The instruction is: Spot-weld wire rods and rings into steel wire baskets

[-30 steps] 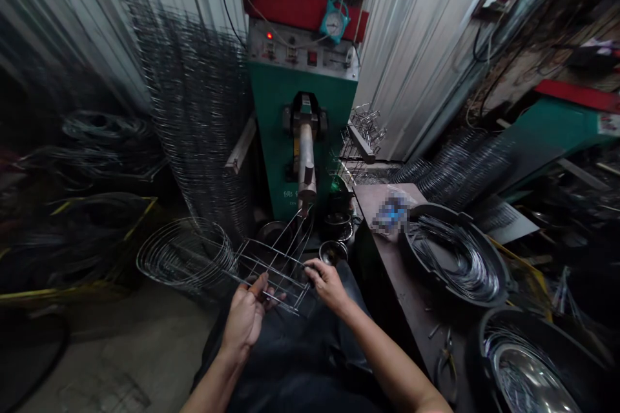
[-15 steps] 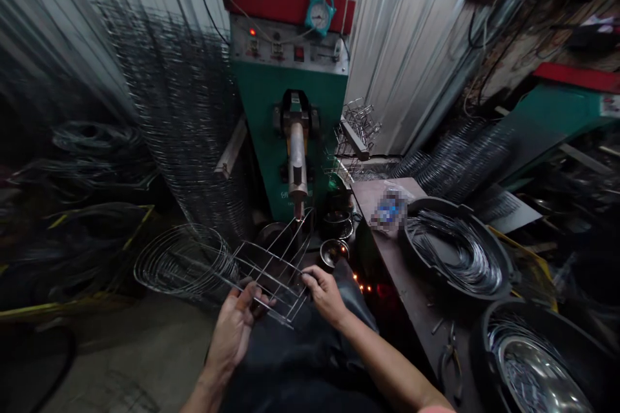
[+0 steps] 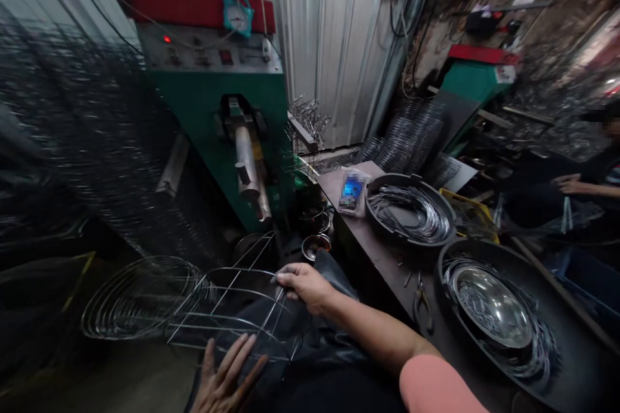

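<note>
Over my lap is a wire frame (image 3: 242, 290) of straight rods crossed by curved wires. My right hand (image 3: 303, 285) pinches its upper right part between thumb and fingers. Just below the frame's near side, my left hand (image 3: 232, 374) is spread with its fingers apart; whether the fingertips touch the wire I cannot tell. Beyond the frame stands a green welding machine (image 3: 179, 103), whose cylindrical electrode arm (image 3: 248, 164) points down toward the frame's far end. Rings of coiled wire (image 3: 140, 300) lie at the left, overlapping the frame in view.
On the bench (image 3: 378, 264) at right are a black tray of bent wires (image 3: 411, 213), pliers (image 3: 423, 306) and a larger black tray (image 3: 571, 348) holding a steel bowl (image 3: 494, 306). Wire stacks (image 3: 72, 129) rise at left. Another person's hand (image 3: 571, 184) shows far right.
My view has swung right. My left hand has let go of the frame and opened, while my right hand keeps its pinch. The frame has moved away from the electrode tip.
</note>
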The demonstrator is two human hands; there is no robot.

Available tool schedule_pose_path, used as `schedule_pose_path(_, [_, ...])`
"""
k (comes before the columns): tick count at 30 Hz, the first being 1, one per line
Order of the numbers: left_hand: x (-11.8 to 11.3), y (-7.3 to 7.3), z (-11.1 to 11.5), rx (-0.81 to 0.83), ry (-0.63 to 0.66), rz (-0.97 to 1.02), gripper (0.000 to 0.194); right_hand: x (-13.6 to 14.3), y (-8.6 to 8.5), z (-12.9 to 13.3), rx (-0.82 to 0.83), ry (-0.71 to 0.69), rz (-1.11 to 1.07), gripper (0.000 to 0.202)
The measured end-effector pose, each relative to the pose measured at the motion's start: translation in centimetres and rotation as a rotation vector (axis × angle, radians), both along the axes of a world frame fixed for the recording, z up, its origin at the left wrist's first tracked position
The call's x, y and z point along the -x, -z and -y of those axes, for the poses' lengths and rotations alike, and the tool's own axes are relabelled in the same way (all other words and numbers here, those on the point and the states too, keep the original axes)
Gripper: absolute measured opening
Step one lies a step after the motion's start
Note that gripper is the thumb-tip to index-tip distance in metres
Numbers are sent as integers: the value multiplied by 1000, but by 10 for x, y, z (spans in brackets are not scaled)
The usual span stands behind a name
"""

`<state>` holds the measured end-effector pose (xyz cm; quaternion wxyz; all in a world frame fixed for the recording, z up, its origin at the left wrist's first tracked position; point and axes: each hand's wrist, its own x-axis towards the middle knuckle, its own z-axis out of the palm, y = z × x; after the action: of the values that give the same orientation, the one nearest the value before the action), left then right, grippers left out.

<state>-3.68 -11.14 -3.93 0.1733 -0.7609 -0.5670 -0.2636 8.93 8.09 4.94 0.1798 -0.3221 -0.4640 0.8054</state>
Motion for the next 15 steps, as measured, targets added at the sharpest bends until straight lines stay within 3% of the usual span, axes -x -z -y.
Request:
schedule_pose_path(3, [-6,2,1,19,43,-11,52,-11,3,5,-13,-33,3,13])
schedule_pose_path(5, [-9,4,2,21,64,-28,49,-22,3,3,-116,-96,10,14])
schedule_pose_path(8, [-8,8,6,-13,67,-62,51,-56,1,-16,-572,-17,203,15])
schedule_pose_path(10, [-5,11,10,-26,43,-51,53,-100,1,-39,-907,235,530,24])
schedule_pose_path(12, [-2,13,14,-17,12,-16,47,-162,4,-65,-936,402,736,23])
schedule_pose_path(15, [2,14,17,-35,-51,91,32,-269,18,-93,-849,591,1064,27])
